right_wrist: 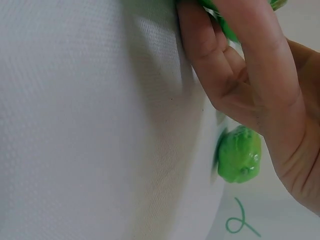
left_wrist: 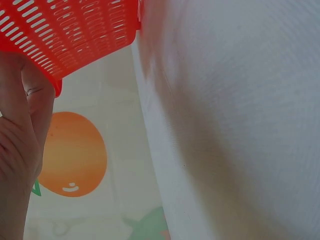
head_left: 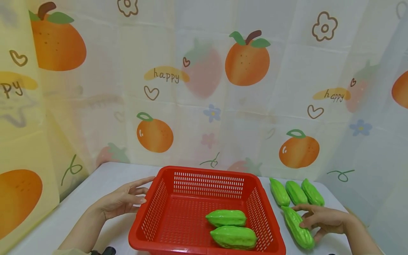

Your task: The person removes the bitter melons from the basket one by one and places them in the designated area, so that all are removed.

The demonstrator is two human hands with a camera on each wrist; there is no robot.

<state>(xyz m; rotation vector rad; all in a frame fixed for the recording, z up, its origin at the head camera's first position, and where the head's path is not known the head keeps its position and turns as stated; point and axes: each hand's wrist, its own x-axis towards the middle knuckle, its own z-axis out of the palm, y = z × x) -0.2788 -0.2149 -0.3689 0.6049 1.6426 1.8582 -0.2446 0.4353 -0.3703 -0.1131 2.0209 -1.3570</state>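
A red plastic basket point(head_left: 204, 173) with slotted walls stands on the table. Inside lie two green bitter melons point(head_left: 226, 217), side by side towards the right. My left hand point(head_left: 122, 200) is at the basket's left side, its fingertips along the outer rim; in the left wrist view the fingers point(left_wrist: 37, 95) meet the red edge. To the right of the basket, my right hand point(head_left: 325, 217) holds another bitter melon point(head_left: 298, 228), thumb on its near side and fingers over its far side. This melon lies slanted, low over the table.
Three more bitter melons point(head_left: 295, 193) lie in a row at the table's back right, just beyond my right hand. A white cloth covers the table point(head_left: 119, 171). Behind it hangs a fruit-printed curtain point(head_left: 197, 117), with a yellowish sheet on the left.
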